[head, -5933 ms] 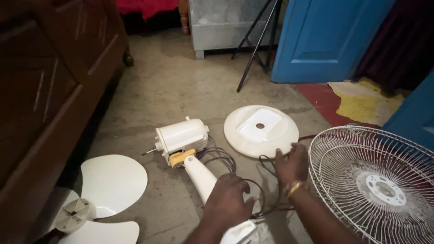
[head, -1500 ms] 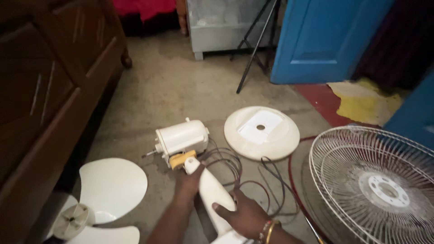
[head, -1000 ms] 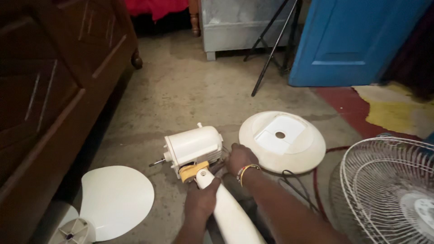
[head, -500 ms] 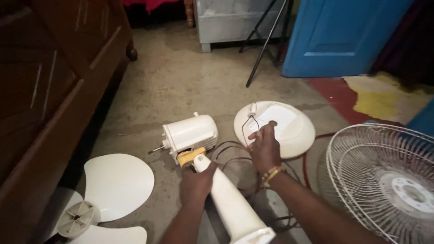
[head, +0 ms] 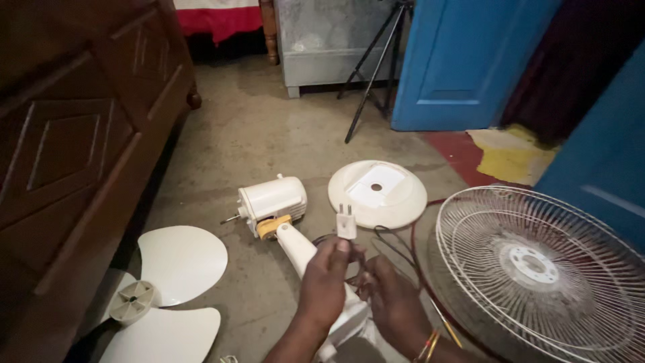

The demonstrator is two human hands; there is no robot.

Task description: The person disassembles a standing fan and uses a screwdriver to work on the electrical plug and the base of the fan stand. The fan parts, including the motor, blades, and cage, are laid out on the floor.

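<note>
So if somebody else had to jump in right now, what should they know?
Left hand: holds the white plug up by its base, prongs upward.
Right hand: low beside it, at the dark cord; its grip is unclear.
On the floor: motor housing joined to the white stand, round base, wire guard, blade.
Done: the fan lies in separate parts.
Left: none of them are joined up.

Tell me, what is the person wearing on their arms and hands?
Both arms are bare, with no sleeves showing. The left hand wears nothing: no glove, ring or band. The right hand has thin bangles at the wrist, gold and reddish. No gloves on either hand.
</note>
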